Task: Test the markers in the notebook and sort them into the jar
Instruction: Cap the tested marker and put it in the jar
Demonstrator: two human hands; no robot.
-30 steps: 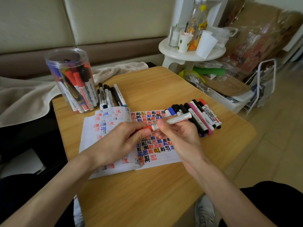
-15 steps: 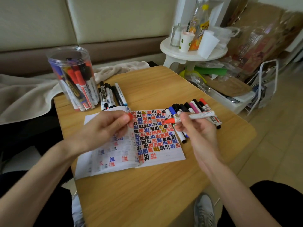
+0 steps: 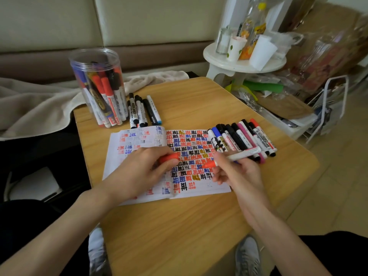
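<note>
An open notebook covered in red, blue and black test marks lies on the wooden table. My right hand grips an uncapped red marker, its red tip pointing left just above the right page. My left hand rests on the left page and pinches the marker's red cap. A clear plastic jar holding several markers stands at the table's back left. A row of markers lies right of the notebook, and a smaller group of markers lies next to the jar.
A beige blanket lies left of the table on the sofa. A white round side table with bottles and cups stands behind right. Clutter and a white rack fill the floor to the right. My shoes show under the table edge.
The cap came off the red marker and stayed in my left hand. Both hands then lowered toward the notebook, bringing the marker tip down close to the right page.
</note>
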